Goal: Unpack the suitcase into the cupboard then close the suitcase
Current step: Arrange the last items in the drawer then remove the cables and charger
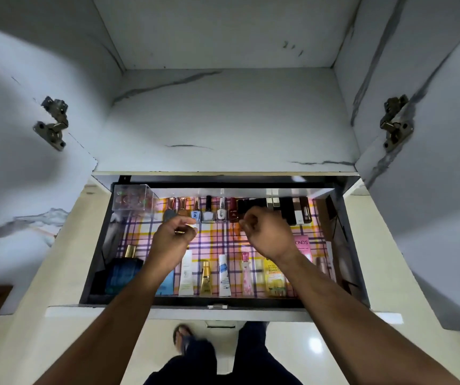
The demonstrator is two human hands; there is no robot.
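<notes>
While both forearms reach forward over the pulled-out drawer, the left hand hovers with fingers loosely curled, seemingly pinching something small, though I cannot tell what; the right hand is curled, apparently empty. The row of nail polish bottles stands upright just beyond the fingertips, nearer the left hand. Nearer the body lie tubes and a blue perfume bottle. Beyond, the cupboard shelf lies bare. The suitcase is out of view.

Sandalled foot (blurred) on floor
</notes>
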